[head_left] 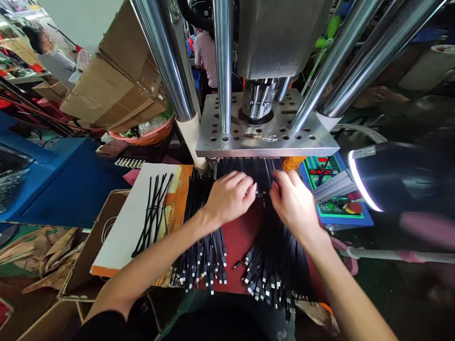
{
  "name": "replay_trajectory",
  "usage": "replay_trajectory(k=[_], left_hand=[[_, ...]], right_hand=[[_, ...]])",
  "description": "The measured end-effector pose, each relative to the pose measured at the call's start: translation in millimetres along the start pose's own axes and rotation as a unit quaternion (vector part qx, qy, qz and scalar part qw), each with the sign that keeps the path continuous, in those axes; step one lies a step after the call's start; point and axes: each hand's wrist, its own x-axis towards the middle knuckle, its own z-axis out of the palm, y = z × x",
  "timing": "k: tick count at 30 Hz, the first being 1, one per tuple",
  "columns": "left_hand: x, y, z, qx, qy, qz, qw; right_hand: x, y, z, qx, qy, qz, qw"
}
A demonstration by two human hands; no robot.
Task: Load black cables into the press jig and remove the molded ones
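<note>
Just below the press plate (266,147), both my hands are at the front of the machine's dark bed. My left hand (231,196) is closed with curled fingers, thumb and forefinger close together; whatever they grip is hidden. My right hand (295,203) is curled likewise, its fingertips at the bed's edge, and its grip cannot be made out. Small metal tips show between the hands. Under my left forearm lies a bundle of black USB cables (204,260), plugs towards me. Another bundle of black USB cables (265,274) lies below my right hand on the red work surface (236,251).
Several black cables (152,213) lie on a white board (122,222) at left, over a cardboard box (85,265). Steel columns (223,71) rise around the press. At right are a control panel (330,189) and a lit ring lamp (366,180). Other people sit in the background.
</note>
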Motion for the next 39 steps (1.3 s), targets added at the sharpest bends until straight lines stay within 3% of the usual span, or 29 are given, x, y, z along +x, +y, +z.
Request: replay_trajectory(k=[1,3,6,8,11,14,17,19,22,24,26,29,31,33,36,39], left_hand=[[-32,3,-5,0.016,-0.004,-0.043,0.999],[-89,7,-10,0.09,-0.062,-0.164,0.98],[-132,3,-9,0.157,-0.184,-0.269,0.932],[-135,-3,-6,0.128,-0.225,-0.306,0.916],[-126,-11,-8,0.07,-0.23,-0.341,0.909],[-124,-15,-19,0.019,-0.182,-0.359,0.915],[-130,-7,-33,-0.145,-0.112,-0.366,0.913],[-134,8,-37,-0.33,-0.108,-0.368,0.863],[-141,37,-35,-0.549,-0.126,-0.374,0.737],[-146,55,-30,-0.613,-0.121,-0.382,0.681],[-150,67,-26,-0.639,-0.114,-0.387,0.655],[-158,76,-24,-0.633,-0.098,-0.373,0.671],[-165,79,-24,-0.598,-0.09,-0.34,0.72],[-174,82,-20,-0.548,-0.107,-0.294,0.776],[-188,86,-10,-0.478,-0.15,-0.253,0.827],[-195,84,-3,-0.438,-0.185,-0.233,0.849]], right_hand=[[-37,-3,3,0.01,0.021,0.021,1.0],[-102,-9,14,-0.012,0.002,0.063,0.998],[-155,-13,32,-0.027,-0.041,0.088,0.995],[-160,-10,39,0.014,-0.047,0.104,0.993],[-150,-1,34,0.112,-0.029,0.147,0.982],[-143,-1,12,0.242,-0.005,0.196,0.95],[-147,-18,-15,0.383,-0.015,0.208,0.9],[-154,-38,-26,0.452,-0.036,0.175,0.874],[-164,-70,-29,0.493,-0.091,0.105,0.859],[-170,-85,-25,0.487,-0.127,0.078,0.86],[-175,-90,-24,0.478,-0.151,0.072,0.862],[-177,-82,-29,0.471,-0.195,0.067,0.858],[-172,-73,-32,0.486,-0.226,0.082,0.841],[-163,-69,-29,0.531,-0.229,0.146,0.803],[-149,-72,-15,0.591,-0.145,0.275,0.744],[-144,-80,-1,0.595,-0.078,0.306,0.739]])
